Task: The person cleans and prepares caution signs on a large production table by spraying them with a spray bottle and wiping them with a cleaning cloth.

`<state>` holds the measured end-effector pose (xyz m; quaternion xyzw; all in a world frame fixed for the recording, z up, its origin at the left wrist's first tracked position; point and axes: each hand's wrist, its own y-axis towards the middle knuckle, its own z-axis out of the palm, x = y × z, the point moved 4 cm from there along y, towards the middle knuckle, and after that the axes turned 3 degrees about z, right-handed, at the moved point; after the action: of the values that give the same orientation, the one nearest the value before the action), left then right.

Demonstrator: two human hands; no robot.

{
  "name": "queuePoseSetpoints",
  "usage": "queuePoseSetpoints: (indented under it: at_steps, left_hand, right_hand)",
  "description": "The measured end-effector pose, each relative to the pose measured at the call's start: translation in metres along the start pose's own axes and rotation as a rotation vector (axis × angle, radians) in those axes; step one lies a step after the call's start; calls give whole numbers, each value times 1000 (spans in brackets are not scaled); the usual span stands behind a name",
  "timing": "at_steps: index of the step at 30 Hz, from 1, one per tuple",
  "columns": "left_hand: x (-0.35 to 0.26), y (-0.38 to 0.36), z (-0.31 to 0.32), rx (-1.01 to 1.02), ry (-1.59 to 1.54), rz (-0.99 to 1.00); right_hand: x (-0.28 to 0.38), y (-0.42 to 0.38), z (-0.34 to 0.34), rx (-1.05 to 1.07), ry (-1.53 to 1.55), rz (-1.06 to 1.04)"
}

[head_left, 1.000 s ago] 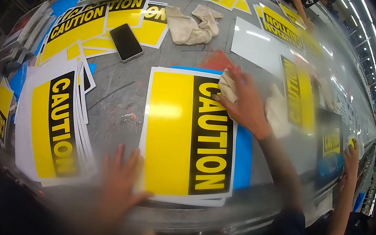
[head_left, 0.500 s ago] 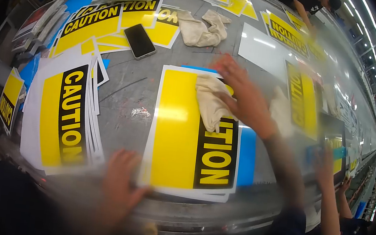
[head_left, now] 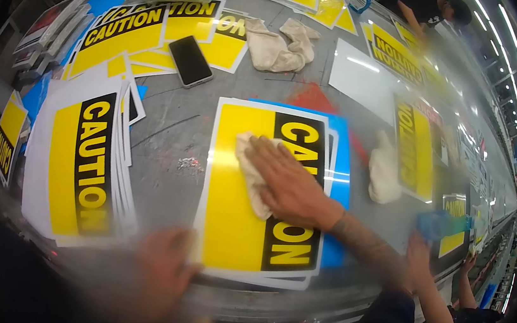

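Observation:
My right hand [head_left: 284,183] lies over a folded white cloth [head_left: 258,202], its fingers pressing the cloth onto the yellow face of a CAUTION sign [head_left: 230,238]. Part of the black lettering is covered by that hand and forearm. More signs peek out under this one, and a blue sheet [head_left: 341,171] shows along the right side of the stack. By the sign's lower left corner is my left hand [head_left: 164,265], blurred, with its thumb apart from the fingers and close to the sign's edge.
CAUTION sheets [head_left: 82,167] are stacked on the left. A phone [head_left: 191,61] and another white cloth [head_left: 278,47] lie farther back. To the right are a third cloth [head_left: 386,170] and a co-worker's hand [head_left: 418,247] at a blue-tinted bottle [head_left: 436,225].
My right hand has come down and left with the cloth, from the sign's upper right onto its yellow half. Beside the sign, my left hand has dipped slightly.

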<state>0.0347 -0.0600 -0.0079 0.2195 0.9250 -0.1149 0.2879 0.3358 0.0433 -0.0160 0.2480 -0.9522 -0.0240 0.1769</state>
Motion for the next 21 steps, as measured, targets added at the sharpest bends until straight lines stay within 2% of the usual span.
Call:
queuePoseSetpoints:
  at_steps: [1,3,6,10,14,17,20,21]
  left_hand:
    - [0,-1,0,0,7,16]
    - [-1,-1,1,52,44,1]
    - [0,-3,2,46,76,29]
    - [-1,-3,0,69,47,-26]
    - [2,-3,5,43,21,-17]
    - [0,-3,4,42,32,15]
    - [1,-3,5,38,42,38]
    - [2,-3,6,36,46,48]
  right_hand:
    - [5,-4,0,23,-4,-3]
    - [-33,-6,-2,-38,-168,96]
    - [-85,-20,-12,-185,-245,305]
    - [-84,-34,-10,-198,-227,445]
    - [-46,-54,-3,-182,-258,420]
    - [-51,-57,-8,-153,-242,398]
    - [-98,-50,-23,-264,-153,426]
    - [-122,-49,-31,-260,-402,455]
